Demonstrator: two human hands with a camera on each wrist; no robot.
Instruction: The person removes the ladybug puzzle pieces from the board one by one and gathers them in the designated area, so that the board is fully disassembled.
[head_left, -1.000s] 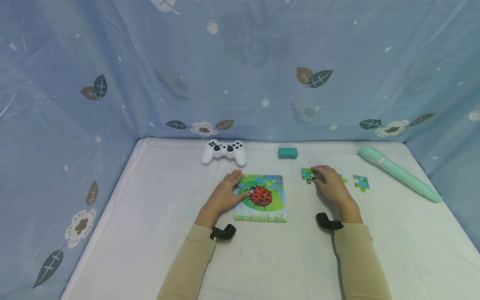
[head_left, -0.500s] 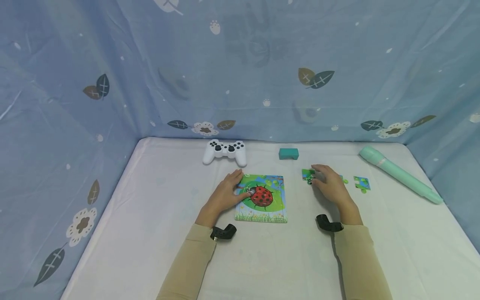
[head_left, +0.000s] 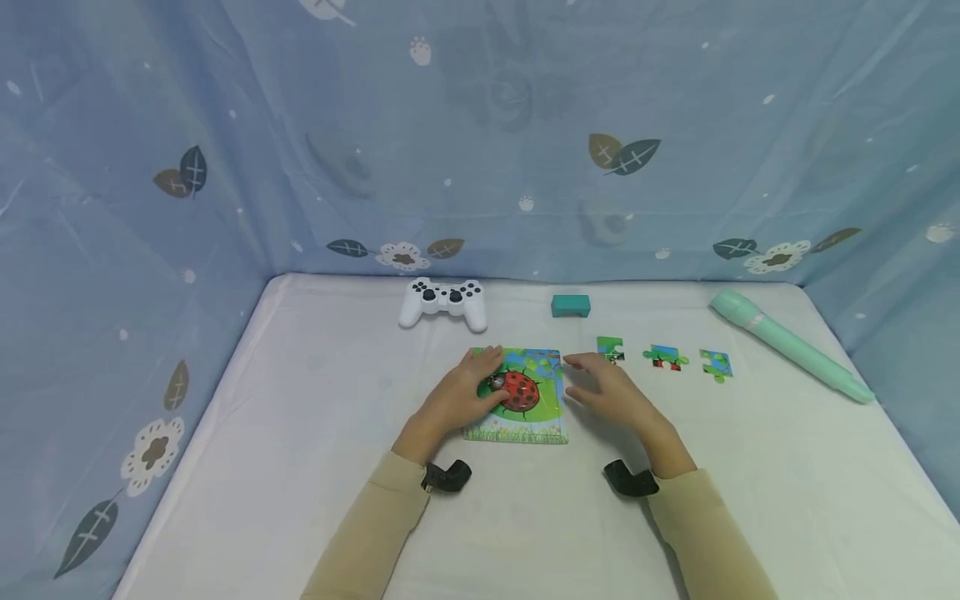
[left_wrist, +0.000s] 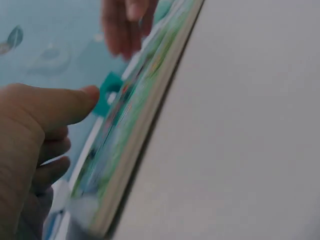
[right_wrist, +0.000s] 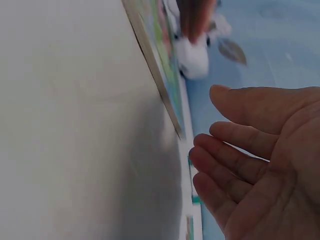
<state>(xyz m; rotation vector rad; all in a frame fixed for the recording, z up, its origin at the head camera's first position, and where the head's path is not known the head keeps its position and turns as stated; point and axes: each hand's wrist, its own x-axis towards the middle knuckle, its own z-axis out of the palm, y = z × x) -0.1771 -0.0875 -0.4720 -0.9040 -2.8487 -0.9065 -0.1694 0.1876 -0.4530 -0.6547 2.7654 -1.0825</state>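
The right hand (head_left: pixel 615 397) has left the loose pieces and now stands at the right edge of the puzzle (head_left: pixel 538 404), in the middle of the head view. All three pieces now show at right of centre: the left piece (head_left: pixel 609 345), the middle piece (head_left: pixel 664 357), mostly covered a moment ago, and the right piece (head_left: pixel 716 363). They lie apart from the puzzle, so it seems attention has passed from them to it.

The right hand is empty, thumb and fingers well spread. The left hand (head_left: pixel 467 393) lies over the puzzle's left side, loosely spread and gripping nothing visible; whether it touches cannot be told.

The right hand covers the lower part of the left piece, and the left hand covers the puzzle's left side. Both wrist views are blurred, cropping the puzzle.
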